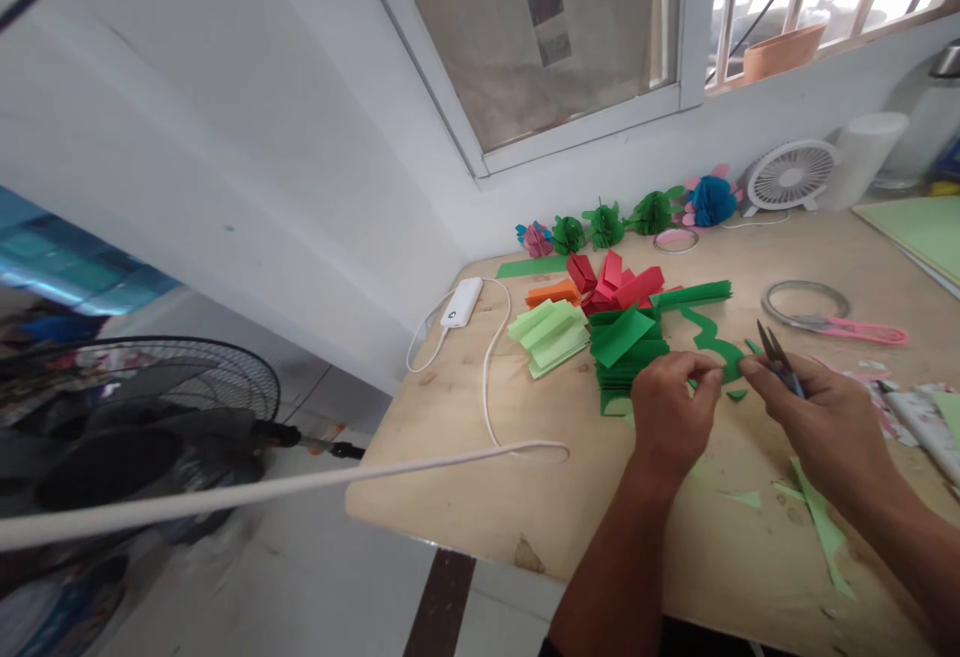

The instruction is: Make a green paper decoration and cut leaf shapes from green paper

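Note:
My right hand [825, 412] is closed around small scissors [780, 359] with dark pointed blades, tips facing up and away. Its fingertips meet the right edge of a wavy-cut green paper piece [716, 339]. My left hand [675, 412] is closed in a pinch at that piece's lower edge; the fingers hide part of it. Just left of this hand lies a stack of dark green folded paper [622, 347]. A small green scrap [737, 395] rests on the table between the hands.
Light green [551, 335], orange [553, 292] and red folded papers [615, 282] lie further left. Paper figures [606, 225] line the wall beside a white fan [791, 175]. Pink-handled scissors [862, 329] lie right. A white cable [487, 377] runs from a power bank [461, 303].

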Available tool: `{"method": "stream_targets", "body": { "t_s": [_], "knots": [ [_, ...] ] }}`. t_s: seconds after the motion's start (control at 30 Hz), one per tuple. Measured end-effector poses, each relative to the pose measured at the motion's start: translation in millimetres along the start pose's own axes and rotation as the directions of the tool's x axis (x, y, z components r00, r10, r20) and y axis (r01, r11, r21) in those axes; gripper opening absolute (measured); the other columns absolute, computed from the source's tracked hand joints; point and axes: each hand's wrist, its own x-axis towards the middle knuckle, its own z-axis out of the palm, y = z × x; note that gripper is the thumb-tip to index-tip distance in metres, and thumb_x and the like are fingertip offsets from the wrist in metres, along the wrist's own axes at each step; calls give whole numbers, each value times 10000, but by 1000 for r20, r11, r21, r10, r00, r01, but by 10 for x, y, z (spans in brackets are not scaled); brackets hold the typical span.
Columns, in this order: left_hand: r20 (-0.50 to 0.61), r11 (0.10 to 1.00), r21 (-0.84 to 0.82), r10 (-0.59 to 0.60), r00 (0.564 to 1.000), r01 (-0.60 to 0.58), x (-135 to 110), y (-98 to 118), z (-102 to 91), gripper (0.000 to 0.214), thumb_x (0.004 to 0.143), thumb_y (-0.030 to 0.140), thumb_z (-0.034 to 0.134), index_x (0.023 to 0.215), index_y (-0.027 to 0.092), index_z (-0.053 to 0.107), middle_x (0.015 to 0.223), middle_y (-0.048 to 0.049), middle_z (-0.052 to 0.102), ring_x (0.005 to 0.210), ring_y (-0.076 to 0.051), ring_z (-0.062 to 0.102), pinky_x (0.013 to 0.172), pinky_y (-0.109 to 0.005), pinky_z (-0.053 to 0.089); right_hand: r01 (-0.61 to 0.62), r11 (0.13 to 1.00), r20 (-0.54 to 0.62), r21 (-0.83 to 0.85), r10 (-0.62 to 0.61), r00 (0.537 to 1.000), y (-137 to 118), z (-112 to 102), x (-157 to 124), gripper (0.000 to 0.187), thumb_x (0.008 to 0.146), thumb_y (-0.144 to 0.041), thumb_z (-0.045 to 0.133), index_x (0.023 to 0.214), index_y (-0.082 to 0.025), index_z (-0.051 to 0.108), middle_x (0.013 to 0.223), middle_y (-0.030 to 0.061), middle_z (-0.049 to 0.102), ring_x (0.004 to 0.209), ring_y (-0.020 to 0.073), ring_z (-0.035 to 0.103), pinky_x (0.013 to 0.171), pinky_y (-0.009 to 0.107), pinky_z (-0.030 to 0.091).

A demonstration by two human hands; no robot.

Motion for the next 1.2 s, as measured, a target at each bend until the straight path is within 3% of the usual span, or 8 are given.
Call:
{"method": "stream_targets", "body": {
  "t_s": [0.13, 0.33, 0.7, 0.83, 1.07, 1.2],
  "knots": [
    [4, 985, 148, 94, 996, -93, -11, -7, 8, 105, 837, 172, 583, 798, 215, 671, 881, -32, 734, 830, -186, 643, 809, -320, 476, 7, 1000, 9, 8, -7, 1000, 14, 6, 4, 407, 582, -624, 602, 675, -243, 709, 489, -30, 511, 522, 178, 457, 504, 309, 336],
    [14, 921, 346, 186, 983, -179, -23, -14, 43, 132, 866, 191, 540, 794, 214, 648, 808, -43, 705, 790, -192, 615, 727, -308, 418, 18, 1000, 8, 17, -18, 1000, 38, 14, 22, 390, 573, -611, 609, 681, -249, 707, 585, -3, 631, 645, 234, 570, 575, 336, 415],
    [-36, 866, 470, 212, 977, -170, -39, -37, 97, 70, 822, 183, 576, 778, 203, 626, 777, -48, 691, 776, -199, 617, 714, -318, 412, 8, 1000, 7, -22, -8, 1000, 58, 24, 28, 364, 555, -591, 602, 660, -258, 706, 645, 17, 689, 744, 281, 614, 624, 360, 437],
    [-88, 882, 459, 162, 983, -104, -27, -73, 90, 82, 811, 167, 562, 773, 201, 626, 792, -47, 697, 788, -201, 621, 723, -322, 426, -11, 999, -32, -36, 10, 999, 25, 8, 18, 378, 563, -597, 602, 688, -257, 710, 559, -3, 634, 622, 242, 565, 559, 342, 396],
    [-86, 948, 317, 56, 995, -27, -21, -36, 58, 148, 796, 212, 573, 653, 198, 606, 719, -59, 686, 710, -196, 613, 709, -319, 459, -51, 998, -52, -38, 49, 997, -52, -43, -2, 395, 582, -625, 582, 647, -245, 668, 449, -22, 512, 462, 187, 439, 477, 331, 320],
    [-116, 994, 72, -72, 991, 81, 1, -25, 24, 132, 768, 168, 557, 817, 187, 678, 784, -46, 706, 682, -164, 617, 703, -297, 483, -66, 998, -24, -8, 66, 998, -67, -46, -31, 420, 599, -669, 566, 556, -251, 563, 427, -35, 444, 435, 161, 379, 454, 318, 276]
  ]
}}
